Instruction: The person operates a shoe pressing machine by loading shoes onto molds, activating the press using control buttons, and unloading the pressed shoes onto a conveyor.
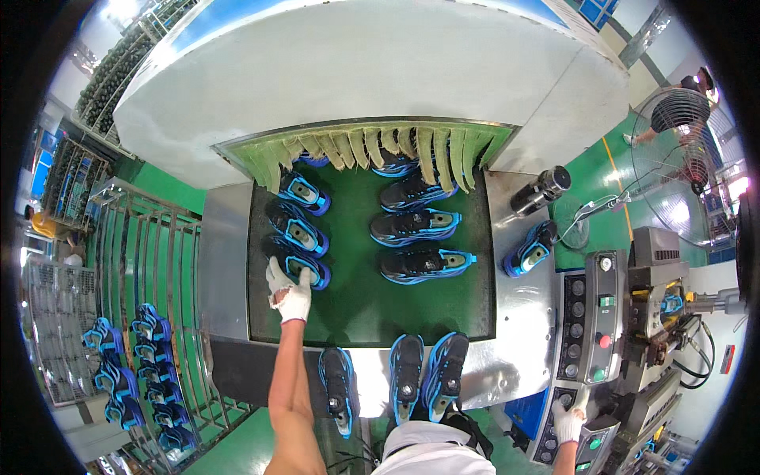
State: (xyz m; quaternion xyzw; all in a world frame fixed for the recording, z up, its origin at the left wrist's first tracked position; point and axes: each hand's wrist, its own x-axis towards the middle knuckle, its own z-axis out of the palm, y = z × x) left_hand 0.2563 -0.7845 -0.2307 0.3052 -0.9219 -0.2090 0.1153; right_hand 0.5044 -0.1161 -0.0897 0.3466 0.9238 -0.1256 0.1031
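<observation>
My left hand point(290, 296), in a white glove, has its thumb and fingers around a black and blue shoe point(305, 267) at the near end of the left row. That shoe lies on a green conveyor belt point(348, 309). More shoes of the same kind form two rows leading under a fringed green curtain point(360, 148); in the right row the nearest is a shoe point(427, 264) lying crosswise. At the lower right my right hand point(568, 422), also gloved, is on a control panel point(546, 445) with its fingers apart among the knobs. It holds nothing that I can see.
Three shoes stand on the near metal ledge, one shoe point(339, 389) apart from the other two. A dark bottle point(541, 190) and another shoe point(530, 249) lie right of the belt. Left is a shoe rack point(150, 261); a fan point(673, 166) and a person stand far right.
</observation>
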